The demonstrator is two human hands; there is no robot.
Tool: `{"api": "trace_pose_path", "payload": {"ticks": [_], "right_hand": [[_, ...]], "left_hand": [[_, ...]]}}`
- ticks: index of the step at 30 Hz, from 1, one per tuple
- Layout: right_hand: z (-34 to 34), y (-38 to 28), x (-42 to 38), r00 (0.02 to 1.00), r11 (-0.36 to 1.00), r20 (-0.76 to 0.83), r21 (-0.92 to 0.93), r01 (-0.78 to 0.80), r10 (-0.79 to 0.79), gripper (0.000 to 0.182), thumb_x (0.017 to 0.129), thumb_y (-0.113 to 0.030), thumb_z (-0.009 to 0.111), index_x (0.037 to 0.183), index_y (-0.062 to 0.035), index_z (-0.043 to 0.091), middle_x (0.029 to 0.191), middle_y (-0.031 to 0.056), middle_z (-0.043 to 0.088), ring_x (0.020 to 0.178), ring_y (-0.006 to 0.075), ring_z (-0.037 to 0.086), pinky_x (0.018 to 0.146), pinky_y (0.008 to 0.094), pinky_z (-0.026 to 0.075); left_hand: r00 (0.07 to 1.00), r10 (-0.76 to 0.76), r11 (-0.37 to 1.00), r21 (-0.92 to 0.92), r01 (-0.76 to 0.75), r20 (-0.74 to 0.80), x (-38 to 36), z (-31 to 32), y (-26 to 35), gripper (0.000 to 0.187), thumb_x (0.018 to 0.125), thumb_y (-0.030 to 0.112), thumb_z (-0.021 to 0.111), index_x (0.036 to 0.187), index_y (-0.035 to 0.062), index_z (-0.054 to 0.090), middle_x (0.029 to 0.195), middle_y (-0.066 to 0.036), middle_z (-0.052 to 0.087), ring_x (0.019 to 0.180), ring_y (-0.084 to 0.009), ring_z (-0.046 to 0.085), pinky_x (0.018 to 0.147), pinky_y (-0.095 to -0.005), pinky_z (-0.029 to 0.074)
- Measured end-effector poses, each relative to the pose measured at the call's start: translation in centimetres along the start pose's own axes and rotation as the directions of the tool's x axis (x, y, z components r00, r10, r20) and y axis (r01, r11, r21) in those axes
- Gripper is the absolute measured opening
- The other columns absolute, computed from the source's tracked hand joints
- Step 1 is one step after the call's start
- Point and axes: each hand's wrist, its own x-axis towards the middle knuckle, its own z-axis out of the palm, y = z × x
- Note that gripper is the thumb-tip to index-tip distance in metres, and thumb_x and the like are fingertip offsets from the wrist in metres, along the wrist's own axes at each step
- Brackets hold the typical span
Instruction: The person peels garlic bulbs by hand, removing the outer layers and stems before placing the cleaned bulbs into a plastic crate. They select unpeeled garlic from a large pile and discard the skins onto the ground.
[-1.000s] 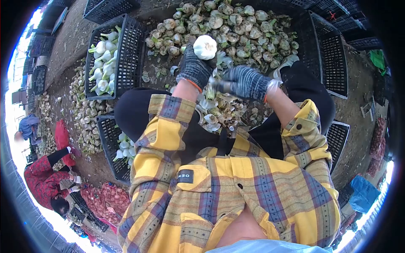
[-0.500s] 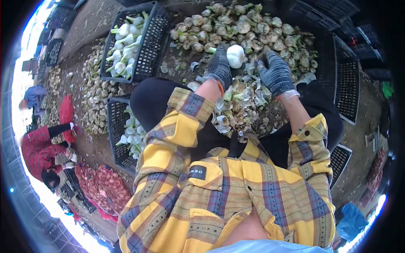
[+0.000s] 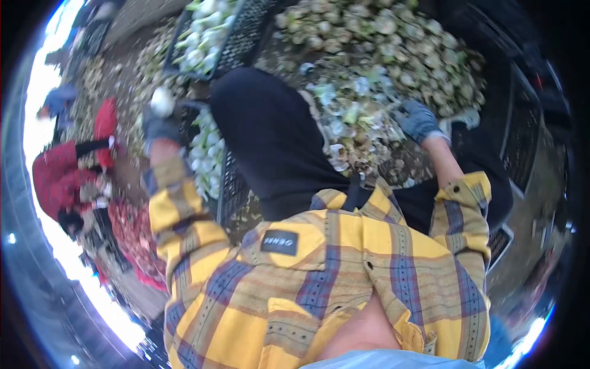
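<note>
My left hand (image 3: 161, 128), in a grey knit glove, is closed around a white peeled garlic bulb (image 3: 163, 101). It is out to the left, above the edge of a dark crate holding cleaned garlic bulbs (image 3: 208, 147). My right hand (image 3: 420, 121), gloved the same way, is at the right side of a heap of papery garlic skins (image 3: 362, 126). Its fingers look loosely apart with nothing visible in them, though the picture is somewhat blurred. Beyond it lies a large pile of untrimmed garlic (image 3: 405, 46).
Another black crate (image 3: 246, 31) of cleaned garlic stands at the upper left. My bent knee (image 3: 258, 117) lies between the crates and the skins. At the far left a person in red checks (image 3: 58, 178) bends near red net sacks (image 3: 138, 237). Dark crates line the right.
My left hand has swung from the middle out to the left, carrying the garlic bulb over the lower crate. My right hand has lowered slightly beside the skins. The view has shifted.
</note>
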Motion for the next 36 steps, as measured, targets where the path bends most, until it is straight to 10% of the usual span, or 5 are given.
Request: {"api": "trace_pose_path", "payload": {"ticks": [5, 8, 12, 18, 36], "right_hand": [[1.5, 4.7, 1.2, 0.987, 0.992, 0.128, -0.101, -0.080, 0.093, 0.052, 0.078, -0.048, 0.048, 0.110, -0.0079, 0.056, 0.109, 0.0194, 0.055, 0.102, 0.0333, 0.052, 0.086, 0.0379, 0.041], [1.7, 7.5, 3.3, 0.948, 0.977, 0.238, -0.064, -0.202, 0.212, 0.058, 0.077, -0.050, 0.046, 0.112, -0.0040, 0.054, 0.114, 0.0194, 0.053, 0.106, 0.0322, 0.050, 0.091, 0.0369, 0.038], [2.1, 12.3, 4.5, 0.940, 0.945, 0.097, 0.005, -0.328, 0.326, 0.058, 0.078, -0.048, 0.047, 0.113, -0.0022, 0.053, 0.117, 0.0193, 0.051, 0.109, 0.0314, 0.048, 0.093, 0.0358, 0.037], [3.9, 19.7, 6.8, 0.751, 0.756, -0.095, 0.149, -0.638, 0.653, 0.056, 0.077, -0.038, 0.054, 0.122, -0.0049, 0.045, 0.128, 0.0182, 0.041, 0.117, 0.0308, 0.041, 0.098, 0.0360, 0.033], [3.0, 19.0, 11.4, 0.707, 0.726, -0.165, 0.156, -0.670, 0.688, 0.065, 0.071, -0.026, 0.058, 0.130, -0.0140, 0.035, 0.108, 0.0226, 0.054, 0.101, 0.0348, 0.054, 0.087, 0.0415, 0.041]], "left_hand": [[0.783, -0.622, 0.553, -0.700, 0.452, 0.014, -1.5, -0.5, 0.0, 0.040, 0.082, 0.015, 0.054, 0.117, 0.0034, 0.041, 0.111, -0.013, 0.051, 0.100, -0.0232, 0.051, 0.087, -0.0337, 0.043], [0.684, -0.730, 0.293, -0.907, 0.304, -0.007, 1.8, -0.8, 5.3, 0.040, 0.083, 0.013, 0.052, 0.119, 0.0030, 0.039, 0.115, -0.015, 0.048, 0.105, -0.0236, 0.049, 0.090, -0.0343, 0.041], [0.973, -0.179, 0.260, -0.946, 0.192, 0.148, 5.0, 3.2, 17.6, 0.041, 0.086, 0.015, 0.049, 0.123, 0.0021, 0.036, 0.124, -0.015, 0.040, 0.115, -0.0246, 0.040, 0.095, -0.0377, 0.038], [0.832, 0.158, 0.018, -0.844, 0.536, 0.532, 3.2, 13.6, 33.9, 0.038, 0.089, 0.021, 0.044, 0.123, 0.0048, 0.041, 0.116, -0.013, 0.048, 0.108, -0.0271, 0.046, 0.093, -0.0429, 0.039], [0.549, 0.022, 0.218, -0.540, 0.813, 0.835, -0.4, 21.5, 36.3, 0.047, 0.085, 0.036, 0.053, 0.122, 0.0095, 0.043, 0.106, -0.004, 0.053, 0.097, -0.0175, 0.051, 0.081, -0.0341, 0.042]]}}
